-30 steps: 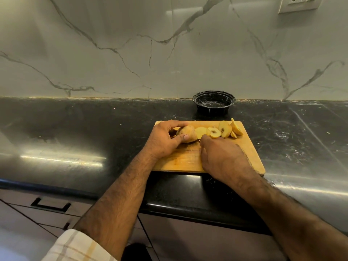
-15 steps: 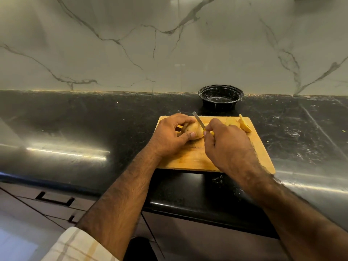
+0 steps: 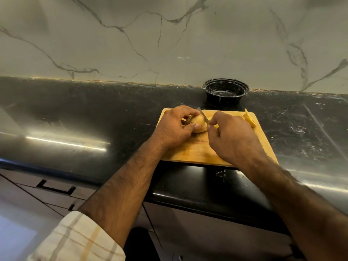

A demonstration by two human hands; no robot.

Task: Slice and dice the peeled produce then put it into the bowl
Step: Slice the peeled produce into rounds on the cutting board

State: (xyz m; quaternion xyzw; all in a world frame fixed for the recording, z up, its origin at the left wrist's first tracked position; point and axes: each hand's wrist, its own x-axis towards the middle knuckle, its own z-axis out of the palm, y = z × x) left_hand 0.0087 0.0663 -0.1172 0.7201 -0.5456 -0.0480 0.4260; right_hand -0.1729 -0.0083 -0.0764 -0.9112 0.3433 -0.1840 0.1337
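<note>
On the black stone counter's cutting board (image 3: 190, 153), the knife (image 3: 203, 116), raised half a second ago, now bites the potato (image 3: 198, 123) the left hand (image 3: 174, 127) grips, the right hand (image 3: 232, 136) clasping the handle, so another slice is coming while the far bowl (image 3: 226, 90) waits.

The surface (image 3: 94, 113) is black stone, shiny and speckled. The cutting board (image 3: 194, 153) is pale wood, matt. The bowl (image 3: 226, 89), at 12 o'clock from it, is glossy black plastic. The knife (image 3: 203, 116) blade is shiny metal. The wall (image 3: 131, 34) is smooth marble. The sleeve (image 3: 75, 240) is checked cloth.
</note>
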